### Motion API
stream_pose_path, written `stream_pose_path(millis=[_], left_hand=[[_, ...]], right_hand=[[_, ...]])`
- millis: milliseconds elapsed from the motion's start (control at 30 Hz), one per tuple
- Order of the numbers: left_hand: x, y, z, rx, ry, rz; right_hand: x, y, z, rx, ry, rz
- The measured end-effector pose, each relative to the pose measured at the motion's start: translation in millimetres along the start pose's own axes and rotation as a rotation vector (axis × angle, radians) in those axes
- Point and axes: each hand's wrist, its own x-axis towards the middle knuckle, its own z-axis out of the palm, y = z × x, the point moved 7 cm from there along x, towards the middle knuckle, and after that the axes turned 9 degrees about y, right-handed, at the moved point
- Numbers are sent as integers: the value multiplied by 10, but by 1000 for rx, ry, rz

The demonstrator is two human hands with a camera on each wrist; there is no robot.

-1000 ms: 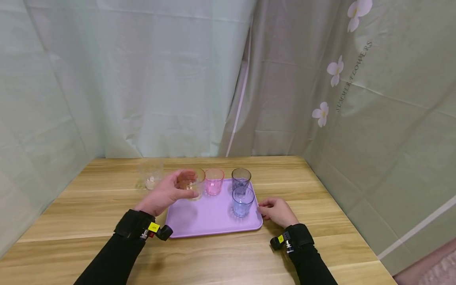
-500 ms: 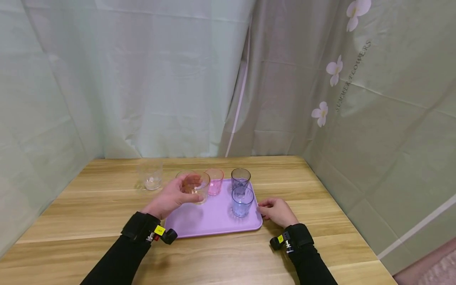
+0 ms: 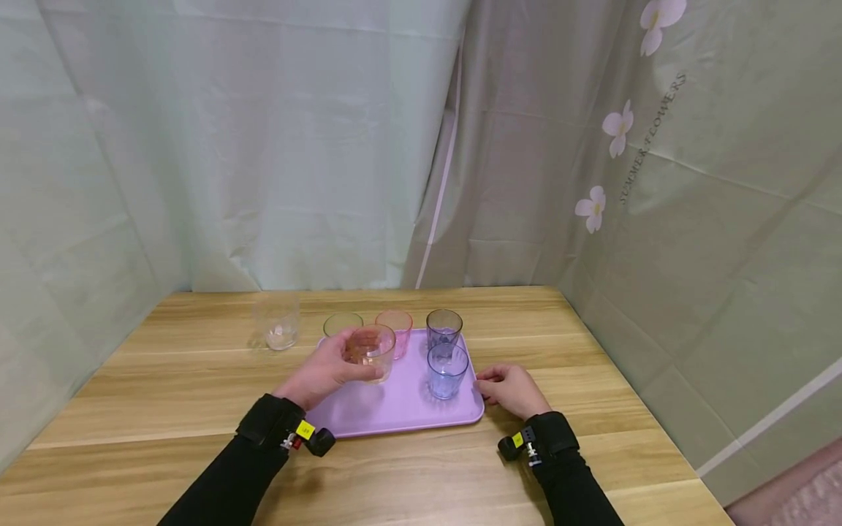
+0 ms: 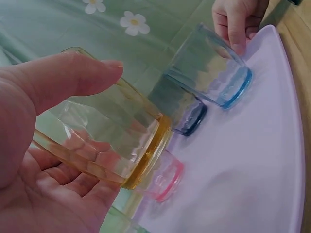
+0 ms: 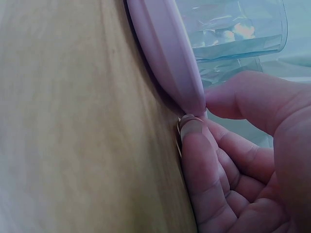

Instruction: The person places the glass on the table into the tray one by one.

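My left hand [image 3: 329, 371] grips an amber glass [image 4: 154, 154] by its sides, thumb on one side and fingers on the other. It is tilted over the left half of the lilac tray [image 3: 395, 416] in the left wrist view. At the tray's right edge, my right hand [image 3: 514, 391] pinches the rim between thumb and forefinger. A blue glass [image 3: 448, 376] stands on the tray near that hand, with a dark grey glass [image 3: 444, 327] behind it. Farther left are a pink glass [image 3: 403, 337], partly covered by the amber one, and a green-rimmed glass [image 3: 342, 323], partly hidden by my left hand.
A clear glass [image 3: 280, 330] stands on the wooden table [image 3: 197, 409], left of and behind the tray. Pale curtains [image 3: 296, 146] hang along the table's back edge and both sides.
My left hand has carried the amber glass rightward and a little toward me, uncovering the green-rimmed glass behind it. The right hand has stayed at the tray's edge.
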Motion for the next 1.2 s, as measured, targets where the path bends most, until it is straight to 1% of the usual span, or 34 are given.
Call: stream_pose_path(millis=[167,367,533,733,900,1200], left_hand=[[13,-32,67,-2,-9,3],[20,-90,159,14,-6,-9],[20,-128,228,-17,-8,-25],[28,-157,321,-27,-23,-11],[25,-209,362,-23,-20,-21],[32,-288,427,-18,-16,-58]], right_hand=[[-4,-5,-5,1,2,-13],[-2,3,1,3,0,-6],[-3,-9,-6,5,-1,-2],[-10,-27,-17,3,4,-2],[-19,-24,-15,4,7,2],[-18,-18,-17,-3,9,3]])
